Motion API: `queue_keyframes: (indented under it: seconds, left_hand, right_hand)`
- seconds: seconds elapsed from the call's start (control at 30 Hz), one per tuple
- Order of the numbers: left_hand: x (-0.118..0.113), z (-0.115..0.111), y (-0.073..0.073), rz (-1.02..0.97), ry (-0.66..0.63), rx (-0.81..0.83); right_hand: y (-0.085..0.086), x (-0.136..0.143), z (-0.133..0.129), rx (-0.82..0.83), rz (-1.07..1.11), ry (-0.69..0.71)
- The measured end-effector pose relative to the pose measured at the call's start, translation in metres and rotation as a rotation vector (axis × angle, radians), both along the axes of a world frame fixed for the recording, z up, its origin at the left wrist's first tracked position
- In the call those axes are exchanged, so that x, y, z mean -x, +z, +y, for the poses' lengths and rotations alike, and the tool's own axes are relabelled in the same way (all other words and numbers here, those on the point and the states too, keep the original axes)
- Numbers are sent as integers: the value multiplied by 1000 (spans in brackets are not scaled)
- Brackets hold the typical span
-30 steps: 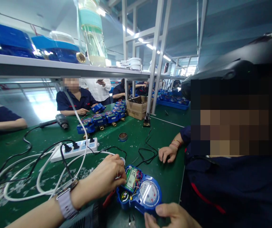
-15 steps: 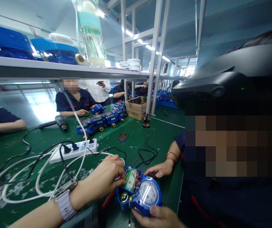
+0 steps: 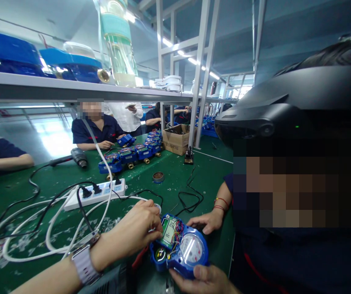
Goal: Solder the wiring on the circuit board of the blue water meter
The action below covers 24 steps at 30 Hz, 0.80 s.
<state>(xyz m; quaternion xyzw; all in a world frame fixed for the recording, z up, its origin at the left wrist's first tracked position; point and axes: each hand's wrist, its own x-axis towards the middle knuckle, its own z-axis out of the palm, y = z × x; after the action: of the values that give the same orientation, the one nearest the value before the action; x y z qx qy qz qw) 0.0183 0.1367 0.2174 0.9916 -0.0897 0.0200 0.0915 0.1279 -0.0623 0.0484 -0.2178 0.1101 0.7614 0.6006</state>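
Note:
A blue water meter (image 3: 179, 247) lies open on the green table (image 3: 25, 192), showing a green circuit board (image 3: 169, 230), coloured wires and a round dial (image 3: 191, 248). My left hand (image 3: 138, 232), with a watch on the wrist, pinches at the circuit board's left edge. My right hand (image 3: 201, 279) grips the meter's near rim from below. A co-worker's hand (image 3: 207, 221) with red thread bracelets rests on the table, touching the meter's far side.
The co-worker leans in close at right, wearing a dark headset (image 3: 285, 102). A white power strip (image 3: 97, 192) with black plugs, looping cables, a heat gun (image 3: 77, 156), a small tin (image 3: 158, 177), several blue meters (image 3: 132, 155) and a cardboard box (image 3: 178, 139) stand farther back. More people sit opposite.
The co-worker has leaned further into view and moved a hand up against the meter's far side. My right hand has shifted left under the meter. My left hand stays at the board.

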Motion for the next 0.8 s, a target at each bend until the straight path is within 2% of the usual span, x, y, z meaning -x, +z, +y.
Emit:
queue_keyframes:
  seconds: [0.4, 0.63, 0.7, 0.8]
  left_hand:
    - [0, 3, -1, -6, -13, -18]
    - [0, -1, -4, -5, 8, -9]
    - [1, 0, 0, -2, 10, -26]
    - [7, 3, 15, -38, -12, -59]
  right_hand:
    - [-13, -1, 3, -27, 4, 10]
    - [-9, 0, 6, -32, 10, -6]
    - [-7, 1, 6, -47, -5, -23]
    - [-10, 5, -1, -136, -132, -27]
